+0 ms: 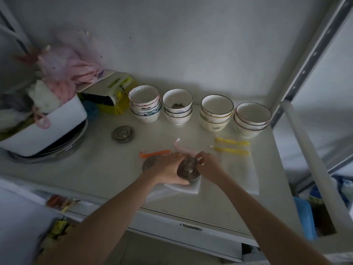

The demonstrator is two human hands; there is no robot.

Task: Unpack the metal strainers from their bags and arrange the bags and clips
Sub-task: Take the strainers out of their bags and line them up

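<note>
While your left hand (168, 169) grips the metal strainer (188, 170) over its bag (183, 188) near the surface's (210, 207) front edge and your right hand (208, 165) pinches at its rim, a careless tug could sweep strainer or bag off that edge.

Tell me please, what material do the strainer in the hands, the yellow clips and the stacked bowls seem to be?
Strainer: apparently metal, dull grey with a soft sheen.
Yellow clips: probably plastic, with bright uniform colour and a matte look.
Bowls: likely glazed ceramic, glossy white with thin coloured rims.
The dim light leaves some doubt.
</note>
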